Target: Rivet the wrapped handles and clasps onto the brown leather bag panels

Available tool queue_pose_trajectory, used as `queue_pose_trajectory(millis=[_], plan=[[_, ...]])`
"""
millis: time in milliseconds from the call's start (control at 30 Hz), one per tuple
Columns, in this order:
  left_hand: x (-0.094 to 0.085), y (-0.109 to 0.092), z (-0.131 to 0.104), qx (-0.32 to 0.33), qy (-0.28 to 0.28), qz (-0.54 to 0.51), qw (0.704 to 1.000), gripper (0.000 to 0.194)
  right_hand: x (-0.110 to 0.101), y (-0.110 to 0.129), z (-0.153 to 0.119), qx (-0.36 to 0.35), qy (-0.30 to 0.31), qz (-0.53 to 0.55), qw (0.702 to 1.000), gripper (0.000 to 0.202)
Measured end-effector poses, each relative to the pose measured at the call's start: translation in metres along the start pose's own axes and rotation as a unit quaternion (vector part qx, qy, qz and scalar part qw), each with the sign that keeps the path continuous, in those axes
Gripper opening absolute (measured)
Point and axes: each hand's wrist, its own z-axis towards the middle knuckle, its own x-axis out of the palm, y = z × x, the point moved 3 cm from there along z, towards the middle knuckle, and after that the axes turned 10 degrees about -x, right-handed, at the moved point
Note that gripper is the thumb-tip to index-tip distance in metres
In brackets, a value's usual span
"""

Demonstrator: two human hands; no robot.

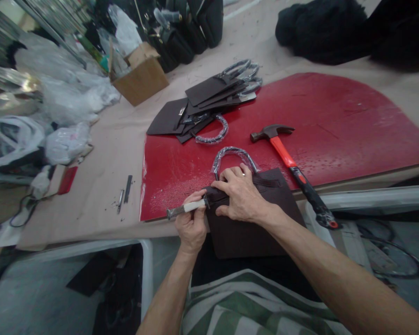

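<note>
Between the thumb and fingers of my left hand (191, 228) is a metal hand punch (193, 205) with a white band round its shaft. The punch lies tilted nearly flat, its dark tip end at the left edge of a dark brown leather bag panel (254, 237). My right hand (240, 194) rests on the upper part of this panel, thumb apart from the bent fingers. Just beyond its fingertips a curved handle (233, 150) in clear plastic wrap arches up from the panel. To the right lies a claw hammer (282, 151) with a red and black grip.
A red board (335, 125) covers much of the table. On it sit stacked brown panels (209, 93) with wrapped handles. Two small rods (127, 188) lie at left. A cardboard box (139, 79) and plastic bags stand behind; plastic bins (146, 270) flank me below the table edge.
</note>
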Motion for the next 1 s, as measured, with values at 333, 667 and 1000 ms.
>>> queue_pose_trajectory(millis=[333, 667, 1000], plan=[[0.003, -0.003, 0.007, 0.071, 0.017, 0.074, 0.995, 0.011, -0.002, 0.001, 0.000, 0.003, 0.001, 0.002, 1.000, 0.063], [0.011, -0.007, 0.006, 0.114, -0.004, 0.087, 0.990, 0.011, -0.005, 0.000, -0.007, 0.014, -0.112, 0.068, 0.991, 0.034], [0.009, -0.001, 0.006, 0.079, 0.031, 0.030, 0.996, 0.016, -0.003, -0.001, -0.005, 0.029, -0.126, 0.092, 0.987, 0.010]])
